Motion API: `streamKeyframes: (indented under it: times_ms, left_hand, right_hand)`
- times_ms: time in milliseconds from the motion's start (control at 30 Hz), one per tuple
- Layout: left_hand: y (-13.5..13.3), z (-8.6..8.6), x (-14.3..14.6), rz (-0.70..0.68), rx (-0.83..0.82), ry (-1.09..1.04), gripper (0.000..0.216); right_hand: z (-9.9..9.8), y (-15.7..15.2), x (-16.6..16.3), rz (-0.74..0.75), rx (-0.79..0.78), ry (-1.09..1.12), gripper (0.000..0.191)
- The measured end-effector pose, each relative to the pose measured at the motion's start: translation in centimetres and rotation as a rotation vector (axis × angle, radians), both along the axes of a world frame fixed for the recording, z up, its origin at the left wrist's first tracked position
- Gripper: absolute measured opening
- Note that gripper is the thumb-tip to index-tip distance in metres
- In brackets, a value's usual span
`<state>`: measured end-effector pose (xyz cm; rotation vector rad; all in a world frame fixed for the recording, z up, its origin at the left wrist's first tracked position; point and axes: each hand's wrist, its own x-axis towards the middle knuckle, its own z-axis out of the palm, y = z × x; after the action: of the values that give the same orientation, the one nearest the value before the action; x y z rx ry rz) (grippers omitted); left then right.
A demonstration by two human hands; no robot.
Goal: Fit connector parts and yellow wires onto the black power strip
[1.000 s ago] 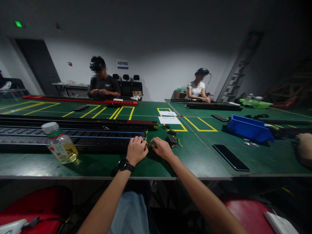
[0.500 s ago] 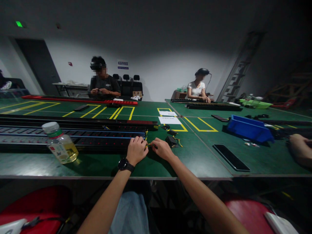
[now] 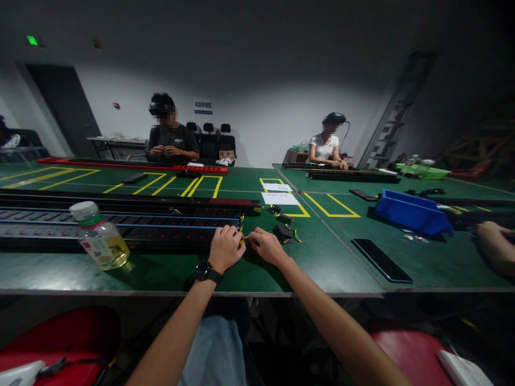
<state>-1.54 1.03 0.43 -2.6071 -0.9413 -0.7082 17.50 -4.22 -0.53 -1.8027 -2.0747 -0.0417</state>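
Note:
My left hand (image 3: 226, 247), a black watch (image 3: 206, 272) on its wrist, is closed at the right end of a long black rail (image 3: 173, 236). Its fingertips pinch a short yellow-green wire (image 3: 243, 240). From the other side, my right hand (image 3: 264, 245) has its fingers closed at the same wire, and the fingertips hide most of it. Just beyond the right hand lie black plastic end pieces (image 3: 284, 232) with yellow-green wires attached. More small black parts (image 3: 285, 218) are scattered behind them.
A capped bottle of yellow drink (image 3: 100, 238) stands in front of the rails. To the right are a phone (image 3: 381, 260), a blue bin (image 3: 412, 210) and another person's hand (image 3: 497, 244). White paper labels (image 3: 280, 198) lie ahead. Two people sit across the green table (image 3: 322, 252).
Both hands stay almost in place at the end of the rail. The fingertips and the wire between them shift only slightly.

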Motion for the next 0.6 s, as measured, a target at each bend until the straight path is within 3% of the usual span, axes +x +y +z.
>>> streamKeyframes:
  times_ms: [167, 400, 600]
  left_hand:
    - [-0.03, -0.03, 0.08, 0.005, -0.019, -0.028, 0.018]
    - [-0.11, 0.01, 0.13, 0.02, -0.022, -0.022, 0.019]
    - [-0.33, 0.25, 0.1, 0.032, -0.017, 0.009, 0.018]
  right_hand:
    - [0.14, -0.03, -0.19, -0.018, -0.003, 0.006, 0.02]
    - [0.14, 0.17, -0.28, -0.175, -0.031, 0.009, 0.017]
    - [0.09, 0.27, -0.27, -0.183, -0.07, -0.018, 0.02]
